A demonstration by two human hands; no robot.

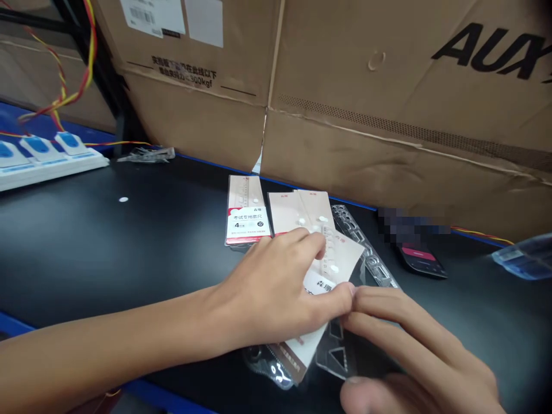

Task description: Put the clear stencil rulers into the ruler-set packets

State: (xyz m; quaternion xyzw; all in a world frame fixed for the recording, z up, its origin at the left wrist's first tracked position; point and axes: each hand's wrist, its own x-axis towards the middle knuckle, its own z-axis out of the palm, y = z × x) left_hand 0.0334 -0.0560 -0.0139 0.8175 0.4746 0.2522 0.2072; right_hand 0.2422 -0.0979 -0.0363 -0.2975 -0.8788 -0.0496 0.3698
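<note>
My left hand (271,287) reaches across from the left and lies over a pale card packet of rulers (302,353) in a clear sleeve. Its fingers curl onto the card, and its thumb points right. Fingertips of my right hand (414,345) meet that thumb at the packet's right edge. The right thumb stands well apart from the fingers. Between the hands, below the packet, shows a clear plastic piece with triangular cutouts (338,356). Behind the left hand lie another ruler packet with a red and white label (246,215) and overlapping pale cards (282,210).
A clear stencil ruler (366,244) lies right of the cards, beside a phone (420,259). Large cardboard boxes (345,132) line the back. A white power strip (56,164) and clear plastic pieces (146,154) lie left on the black table (129,247). Blue clear plastic (526,259) is far right.
</note>
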